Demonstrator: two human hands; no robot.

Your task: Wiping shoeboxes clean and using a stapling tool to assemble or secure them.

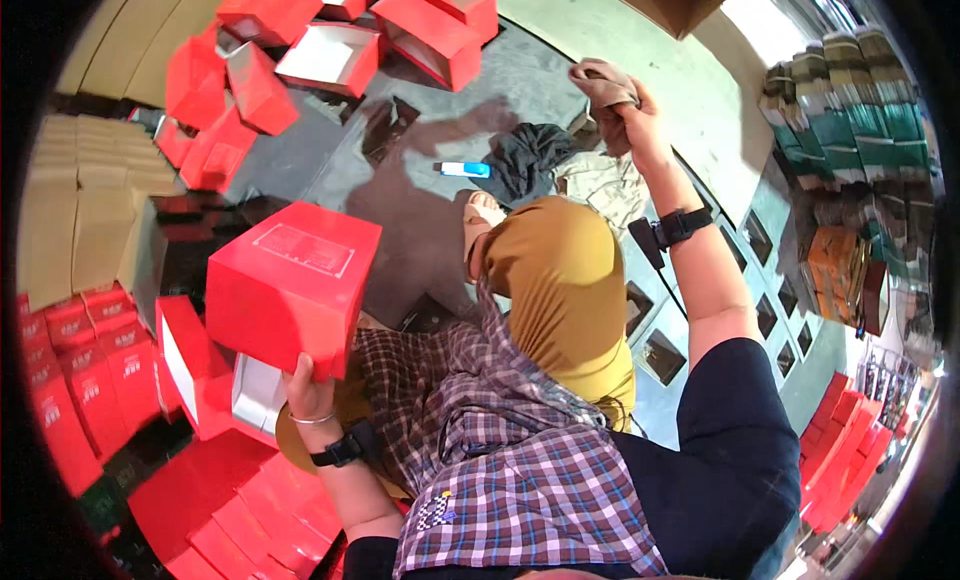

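Observation:
A red cardboard box (285,270) is held up on my left side, with white printing in a frame on its upper face. My left hand (311,388) grips it at the near lower corner, thumb against its side. Out to the far right my raised right hand (640,120) is closed on a crumpled brownish cloth (608,92), part of which hangs below the fingers. Under the held box sits an open red box (258,395) with a white inside.
Open red boxes (330,58) lie scattered at the far left. Stacked red boxes (95,365) and brown cartons (90,205) line the left. A blue-and-white item (463,170) and dark cloth (535,160) lie on the slotted grey floor. Bundled stacks (850,110) stand right.

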